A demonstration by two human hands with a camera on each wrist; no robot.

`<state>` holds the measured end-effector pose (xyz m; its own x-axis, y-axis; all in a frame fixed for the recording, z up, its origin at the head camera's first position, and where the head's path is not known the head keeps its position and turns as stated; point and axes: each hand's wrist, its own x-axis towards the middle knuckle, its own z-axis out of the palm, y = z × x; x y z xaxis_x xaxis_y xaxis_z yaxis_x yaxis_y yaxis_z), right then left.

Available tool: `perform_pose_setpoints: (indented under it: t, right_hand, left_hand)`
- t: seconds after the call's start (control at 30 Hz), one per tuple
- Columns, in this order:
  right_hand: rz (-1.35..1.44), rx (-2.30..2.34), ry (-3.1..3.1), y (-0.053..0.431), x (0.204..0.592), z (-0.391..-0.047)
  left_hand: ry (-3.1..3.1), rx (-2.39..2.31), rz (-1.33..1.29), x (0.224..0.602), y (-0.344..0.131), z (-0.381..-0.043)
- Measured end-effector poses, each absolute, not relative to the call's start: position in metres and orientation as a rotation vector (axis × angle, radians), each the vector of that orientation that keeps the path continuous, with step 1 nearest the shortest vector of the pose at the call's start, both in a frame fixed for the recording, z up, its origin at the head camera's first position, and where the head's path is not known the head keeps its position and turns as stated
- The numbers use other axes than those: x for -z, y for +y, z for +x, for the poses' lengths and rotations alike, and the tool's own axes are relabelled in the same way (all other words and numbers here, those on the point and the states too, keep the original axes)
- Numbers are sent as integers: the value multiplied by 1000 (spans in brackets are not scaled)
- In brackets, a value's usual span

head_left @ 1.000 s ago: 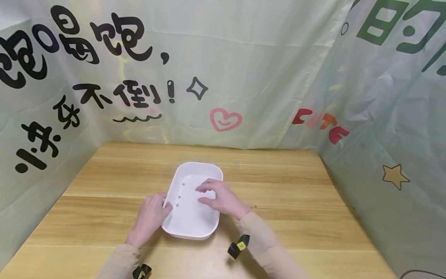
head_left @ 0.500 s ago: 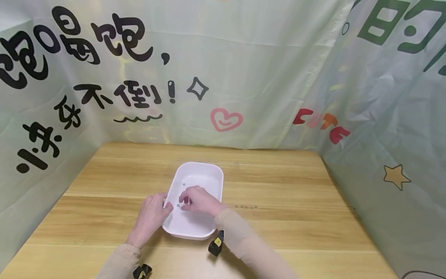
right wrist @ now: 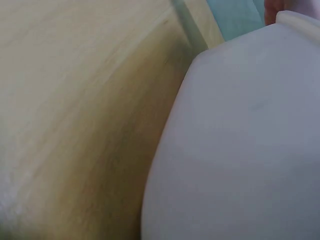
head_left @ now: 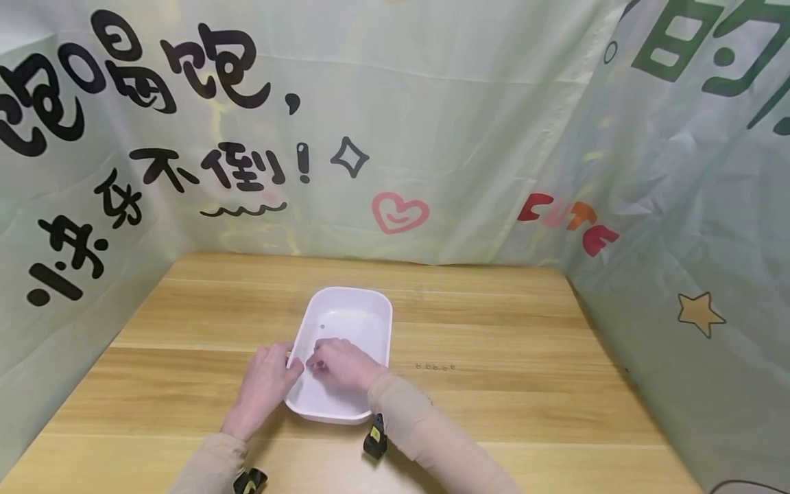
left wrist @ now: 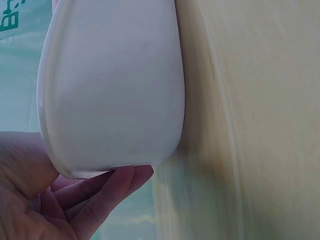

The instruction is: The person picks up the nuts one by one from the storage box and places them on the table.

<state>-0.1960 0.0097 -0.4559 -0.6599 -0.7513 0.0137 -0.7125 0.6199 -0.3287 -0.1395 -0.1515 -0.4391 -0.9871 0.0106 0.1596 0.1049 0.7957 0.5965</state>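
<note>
A white rectangular plastic tray (head_left: 364, 322) sits on the wooden table, its outer wall (left wrist: 115, 85) filling much of the left wrist view. My left hand (head_left: 264, 384) grips its left rim, thumb over the edge and fingers along the outside. Inside the tray, my right hand (head_left: 345, 365) reaches down to the floor near the left side with bent fingers. Whether a small piece is between its fingertips is hidden. One tiny ring-like piece (head_left: 322, 326) lies on the tray floor beyond that hand. The right wrist view shows only the tray's outside (right wrist: 240, 140) and tabletop.
Right of the tray, several tiny ring-like pieces (head_left: 435, 367) lie in a row on the wooden table (head_left: 512, 412). Printed cloth (head_left: 469, 137) hangs behind the table and along both sides.
My right hand has moved left and lower inside the tray, covering small pieces seen there earlier. The row on the table has come out from behind the right arm. My left hand keeps its grip.
</note>
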Motion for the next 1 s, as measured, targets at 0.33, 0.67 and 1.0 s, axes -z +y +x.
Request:
perform_pose_setpoints:
  t: [0.33,0.67,1.0]
  right_hand:
    - [-1329,384,2781,10,457,-198]
    - [-1274,472,2813,11,455,-197]
    - [-1308,445,2804,12,455,-197]
  left_hand:
    - [-2834,931,-93,438,-152,-139]
    - [-2847,918,-92,438,-151,-140]
    - [-2851,916,-86,437,-151,-139]
